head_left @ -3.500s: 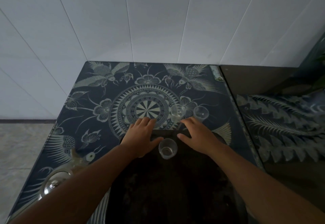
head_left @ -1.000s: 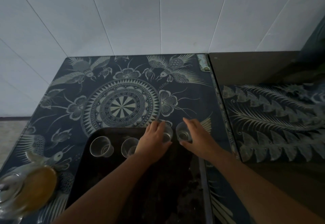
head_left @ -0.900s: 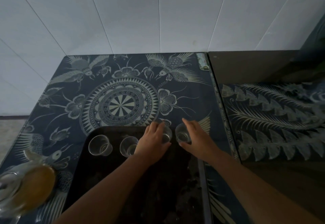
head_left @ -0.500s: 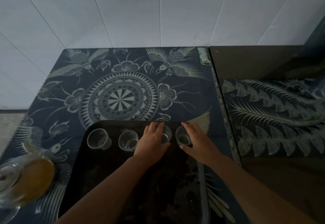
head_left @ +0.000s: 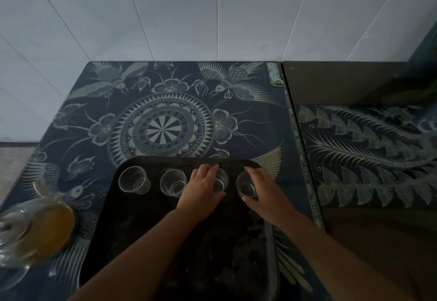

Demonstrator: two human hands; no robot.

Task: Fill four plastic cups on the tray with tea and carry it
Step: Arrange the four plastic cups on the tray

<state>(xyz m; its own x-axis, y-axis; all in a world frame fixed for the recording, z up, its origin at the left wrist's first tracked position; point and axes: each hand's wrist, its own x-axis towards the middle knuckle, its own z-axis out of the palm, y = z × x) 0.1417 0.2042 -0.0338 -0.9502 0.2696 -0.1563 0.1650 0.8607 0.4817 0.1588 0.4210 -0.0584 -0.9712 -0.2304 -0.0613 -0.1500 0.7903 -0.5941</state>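
**Both hands on the right-hand pair of cups**

Four clear plastic cups stand upright in a row along the far edge of the dark tray, which lies at the near edge of the patterned table. From the left, the first cup and second cup stand free. The left hand curls round the third cup from its left side, hiding much of it. The right hand pinches the fourth cup between thumb and fingers, close to the tray's far right corner. Both forearms reach straight in over the tray, wrists low.

All four cups look empty. They are likely very light and thin-walled, so they should tip or dent easily; a soft hold low on the wall seems safest. The glass teapot of amber tea sits by the table's near left corner, probably heavy and slick. Once loaded, the tray is best lifted level by its two side edges
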